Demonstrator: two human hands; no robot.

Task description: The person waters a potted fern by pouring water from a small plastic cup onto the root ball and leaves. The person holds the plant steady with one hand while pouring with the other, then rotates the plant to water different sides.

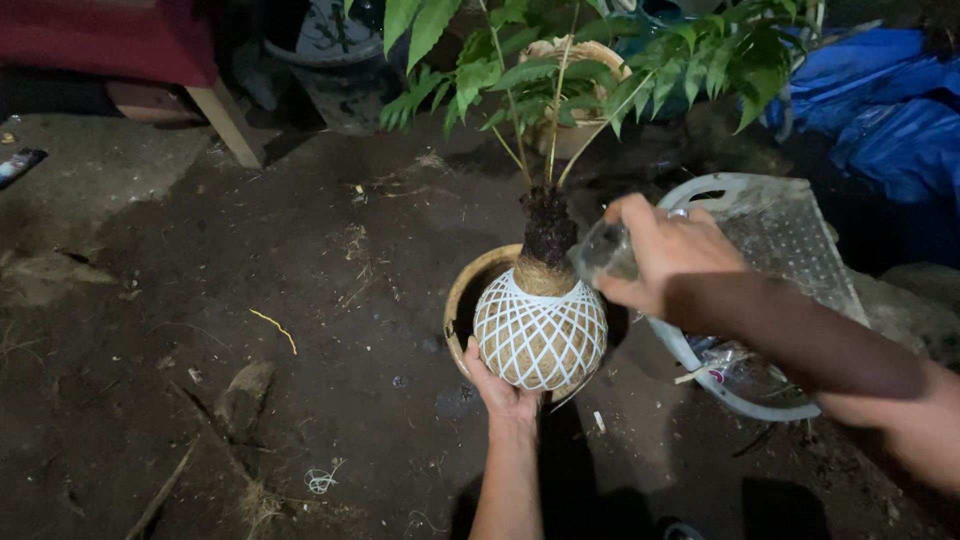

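Observation:
My left hand (pixel 497 388) cups the underside of a round root ball (pixel 540 335) wrapped in brown fibre and a net of white string. A leafy green plant (pixel 575 65) rises from its dark neck. The ball sits over a round tan bowl (pixel 462 300) on the ground. My right hand (pixel 665 250) grips a small clear bottle (pixel 605 250), tilted with its mouth close to the top of the ball.
A white plastic basket (pixel 780 235) with a mesh bag inside stands to the right. Blue plastic sheeting (pixel 890 110) lies at the back right. A wooden leg (pixel 225 120) slants at the back left, with dark pots behind. The ground is bare dark soil with scattered debris.

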